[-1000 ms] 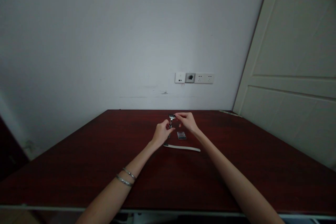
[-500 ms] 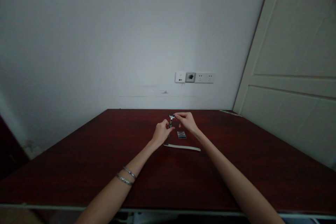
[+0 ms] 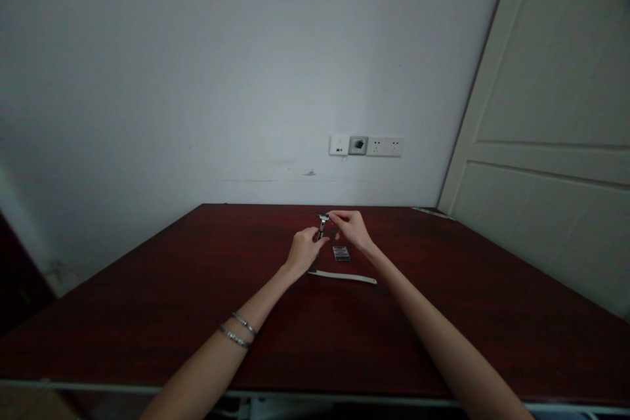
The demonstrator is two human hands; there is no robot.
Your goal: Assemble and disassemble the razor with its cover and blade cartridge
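Left hand: the left hand [image 3: 302, 251] is closed around the lower part of a small razor [image 3: 322, 223], thumb and fingers wrapped on its handle, holding it upright just above the table.
Right hand: the right hand [image 3: 350, 228] sits at 3 o'clock from the razor, with fingertips pinched on the razor's head at the top; the other fingers are curled loosely.
Razor: a dark handle with a metallic head, held between both hands near the far middle of the table; details of the head are too small to tell.
Clear case: a small clear case [image 3: 340, 252] lies flat on the table at 5 o'clock from the razor, just beside the right wrist.
White strip: a long white strip [image 3: 342, 276] lies flat at 6 o'clock from the hands, crosswise, near the case but apart from it.
Bracelets: two thin bangles [image 3: 239, 330] circle the left forearm.
Table: dark red-brown table [image 3: 147, 302], running to the wall.
Sockets: a row of wall sockets [image 3: 367, 146] at 12 o'clock above the hands.
Door: a pale panelled door [image 3: 551, 144] at 2 o'clock.
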